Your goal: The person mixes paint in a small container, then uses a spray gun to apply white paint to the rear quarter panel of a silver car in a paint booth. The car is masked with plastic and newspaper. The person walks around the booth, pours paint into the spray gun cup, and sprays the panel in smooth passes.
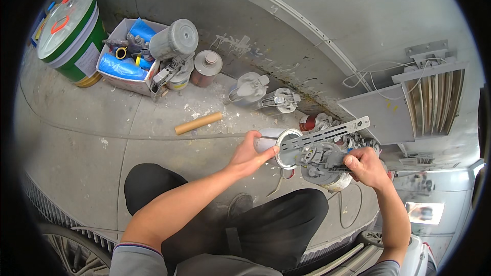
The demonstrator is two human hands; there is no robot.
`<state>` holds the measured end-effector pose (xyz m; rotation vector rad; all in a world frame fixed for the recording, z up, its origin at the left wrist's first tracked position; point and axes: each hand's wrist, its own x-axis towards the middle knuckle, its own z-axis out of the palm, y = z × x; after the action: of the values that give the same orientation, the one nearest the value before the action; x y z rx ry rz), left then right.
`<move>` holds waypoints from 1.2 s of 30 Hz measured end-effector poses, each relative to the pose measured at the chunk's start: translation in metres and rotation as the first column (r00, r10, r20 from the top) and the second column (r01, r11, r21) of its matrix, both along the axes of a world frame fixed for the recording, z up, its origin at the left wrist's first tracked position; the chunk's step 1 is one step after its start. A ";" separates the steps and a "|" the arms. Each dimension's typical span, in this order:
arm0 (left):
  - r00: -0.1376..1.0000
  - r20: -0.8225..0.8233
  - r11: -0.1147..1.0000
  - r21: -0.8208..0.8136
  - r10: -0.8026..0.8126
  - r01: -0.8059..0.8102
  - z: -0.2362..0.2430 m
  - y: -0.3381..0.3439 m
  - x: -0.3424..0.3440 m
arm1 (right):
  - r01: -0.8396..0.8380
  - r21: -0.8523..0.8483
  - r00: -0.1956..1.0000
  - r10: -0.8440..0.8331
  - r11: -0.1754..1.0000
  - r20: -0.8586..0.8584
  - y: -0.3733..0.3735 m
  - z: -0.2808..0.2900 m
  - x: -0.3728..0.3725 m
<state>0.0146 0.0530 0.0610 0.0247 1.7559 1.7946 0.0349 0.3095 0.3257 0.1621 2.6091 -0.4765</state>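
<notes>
can rim against left hand, floor gap toward cardboard tube

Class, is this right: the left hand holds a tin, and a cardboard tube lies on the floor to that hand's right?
The side is wrong: the head view shows the cardboard tube on the floor to the left of the left hand, which holds a tin.

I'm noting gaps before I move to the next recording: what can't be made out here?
All in the head view:
What the right hand grips: the hand itself covers it, and grey clutter behind blends in.
Where the slotted strip's left end sits: lost against the grey in the white can's mouth.
The box's lower contents: covered by blue items.
The wheel, lower left: cut off by the picture's edge.
</notes>
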 end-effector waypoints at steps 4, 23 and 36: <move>0.998 0.063 0.998 0.068 -0.015 0.011 0.000 -0.002 -0.001 | 0.039 -0.031 0.998 -0.037 0.999 0.056 0.006 0.004 0.003; 0.953 0.196 0.936 0.223 0.230 -0.272 -0.019 -0.062 0.000 | 0.438 -0.873 0.372 -0.841 -0.215 0.393 0.102 -0.348 -0.027; 0.954 0.139 0.925 0.245 0.264 -0.291 0.129 -0.113 0.023 | 0.164 -0.936 0.955 -0.287 0.312 0.072 -0.060 -0.006 -0.059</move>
<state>0.0378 -0.0604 0.1904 -0.2164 1.4952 2.1838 -0.0236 0.2494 0.3194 0.1004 1.9392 -2.0680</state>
